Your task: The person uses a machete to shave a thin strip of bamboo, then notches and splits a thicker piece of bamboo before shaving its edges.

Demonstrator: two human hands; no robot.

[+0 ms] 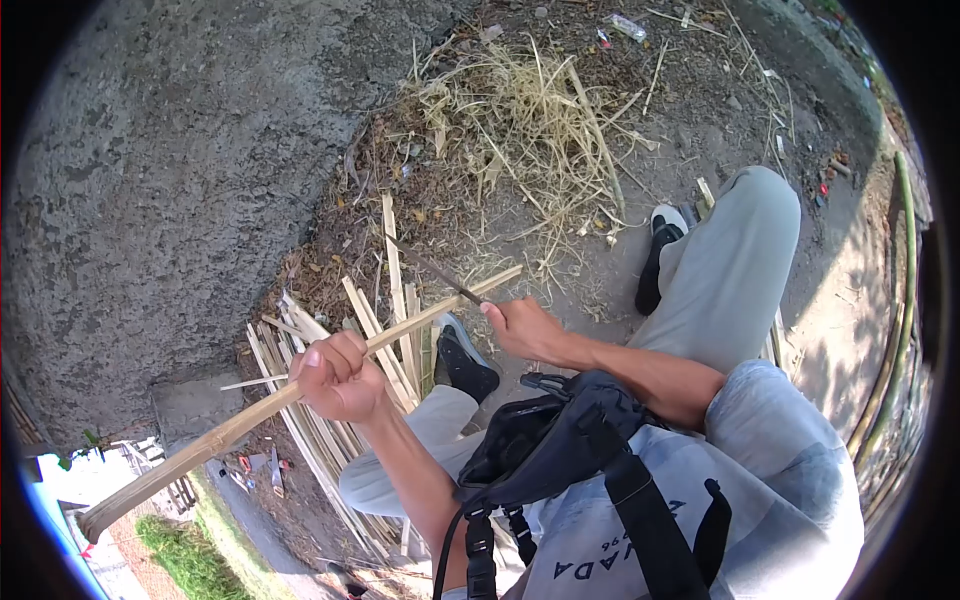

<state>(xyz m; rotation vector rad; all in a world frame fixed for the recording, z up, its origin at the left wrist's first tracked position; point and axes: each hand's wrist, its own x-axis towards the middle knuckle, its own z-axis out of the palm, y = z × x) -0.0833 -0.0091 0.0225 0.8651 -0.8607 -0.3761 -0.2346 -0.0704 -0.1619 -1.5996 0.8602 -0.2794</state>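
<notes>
My left hand [342, 377] is closed round a long split bamboo strip [225, 432]. The strip slants from the lower left up toward the middle, its thicker end far out at the left. In my right hand [527, 330] is a knife, fingers wrapped round its handle. The dark, narrow knife blade [435, 268] points up and to the left, crossing the strip near its thin end in this view. Below the strip, a bundle of split bamboo pieces [318, 440] lies on the ground by my shoe [464, 358].
A heap of dry bamboo shavings [530, 120] covers the ground ahead. A rough grey concrete wall [200, 150] stands at the left. Long green bamboo poles [903, 290] lie at the right edge. A handsaw [277, 470] is on the ground at lower left. A black bag [550, 430] hangs at my chest.
</notes>
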